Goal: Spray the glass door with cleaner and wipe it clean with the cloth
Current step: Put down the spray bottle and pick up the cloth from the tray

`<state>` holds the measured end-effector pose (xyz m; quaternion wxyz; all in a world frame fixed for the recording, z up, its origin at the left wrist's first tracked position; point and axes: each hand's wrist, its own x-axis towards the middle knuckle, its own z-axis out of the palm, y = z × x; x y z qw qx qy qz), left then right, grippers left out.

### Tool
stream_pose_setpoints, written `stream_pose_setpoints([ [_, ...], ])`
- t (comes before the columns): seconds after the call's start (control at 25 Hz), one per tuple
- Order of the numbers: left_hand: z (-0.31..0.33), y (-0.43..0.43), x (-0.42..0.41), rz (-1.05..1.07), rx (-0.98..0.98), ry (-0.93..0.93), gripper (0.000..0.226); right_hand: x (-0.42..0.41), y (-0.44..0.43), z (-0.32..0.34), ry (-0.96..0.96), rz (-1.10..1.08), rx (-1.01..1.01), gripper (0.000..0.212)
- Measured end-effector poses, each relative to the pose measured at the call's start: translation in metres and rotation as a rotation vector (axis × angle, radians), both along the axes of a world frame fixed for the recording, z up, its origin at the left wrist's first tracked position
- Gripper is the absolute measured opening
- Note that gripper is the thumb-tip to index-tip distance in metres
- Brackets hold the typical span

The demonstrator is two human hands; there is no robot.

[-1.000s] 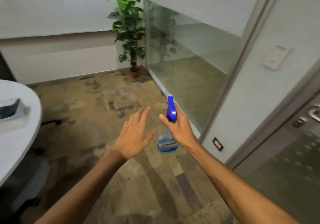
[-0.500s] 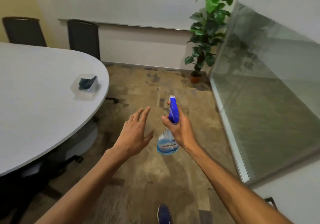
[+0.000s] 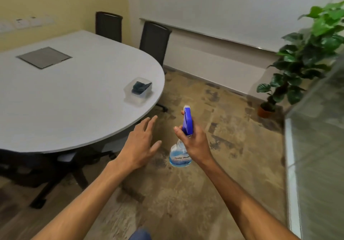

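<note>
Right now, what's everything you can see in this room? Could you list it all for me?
table: one, pale grey, left, with a dark square panel set in its top
tub: one, clear, near the table's edge, with a dark cloth inside
chairs: two, black, behind the table
plant: one, green in a brown pot, right, by the wall
glass panel: one, far right
floor: brown, mottled
spray bottle: one, clear with blue liquid and a blue head, held in mid-air
left hand: open, empty, beside the table's edge
right hand: closed round the bottle's neck
</note>
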<state>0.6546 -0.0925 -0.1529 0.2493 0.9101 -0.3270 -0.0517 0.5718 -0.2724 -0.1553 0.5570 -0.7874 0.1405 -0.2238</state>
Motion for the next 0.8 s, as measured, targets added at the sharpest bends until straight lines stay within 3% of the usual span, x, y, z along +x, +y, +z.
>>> stream_pose_setpoints([
  [0.24,-0.012,0.013,0.071,0.177,0.017,0.021,0.084,0.095,0.004,-0.010,0.029,0.156,0.044,0.055],
  [0.8,-0.041,0.049,0.284,0.328,0.053,0.139,0.078,0.343,0.043,-0.025,0.180,0.283,0.062,0.069],
])
